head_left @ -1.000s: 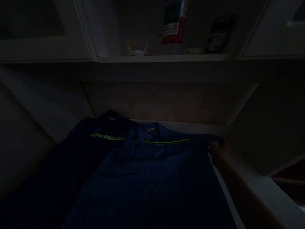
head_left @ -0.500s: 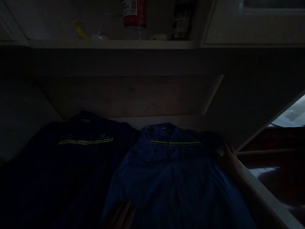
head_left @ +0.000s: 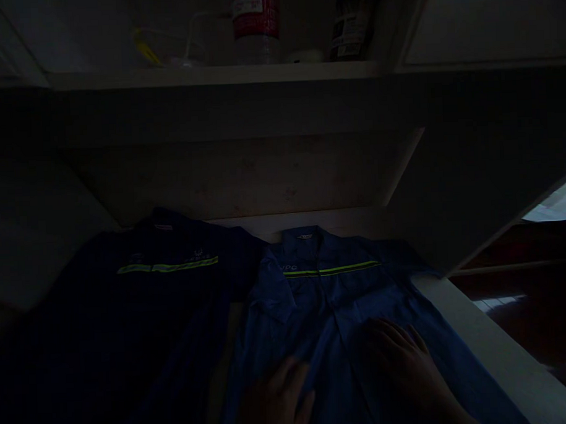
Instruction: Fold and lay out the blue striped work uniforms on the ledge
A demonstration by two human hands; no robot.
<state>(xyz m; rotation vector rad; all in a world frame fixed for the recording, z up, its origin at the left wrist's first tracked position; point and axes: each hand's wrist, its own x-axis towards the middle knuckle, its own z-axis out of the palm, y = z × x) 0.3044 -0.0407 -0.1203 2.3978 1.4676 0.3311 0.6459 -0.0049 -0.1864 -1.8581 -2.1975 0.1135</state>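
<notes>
A blue work shirt [head_left: 314, 310] with a yellow-green stripe across its chest lies spread out, collar away from me. My left hand [head_left: 278, 398] is over its lower left front, thumb apart from the fingers, slightly blurred. On the shirt's right front rests my right hand [head_left: 399, 356], fingers stretched out and palm down. Neither hand shows anything gripped. The shirt's left sleeve is folded in over the chest, while the right one reaches out to the side. Beside it lies a darker navy work shirt [head_left: 175, 315] with a similar stripe.
Both shirts lie on a pale surface [head_left: 501, 346] whose right edge drops to a dark reddish floor [head_left: 513, 303]. Above is a shelf [head_left: 213, 75] holding a red-labelled bottle [head_left: 256, 21], a dark bottle [head_left: 348, 33] and a yellow item [head_left: 147, 48]. The scene is very dim.
My right hand has left the right sleeve's end and come down onto the shirt front. My left hand has moved right. The blue shirt's left side has shifted right, uncovering some pale surface.
</notes>
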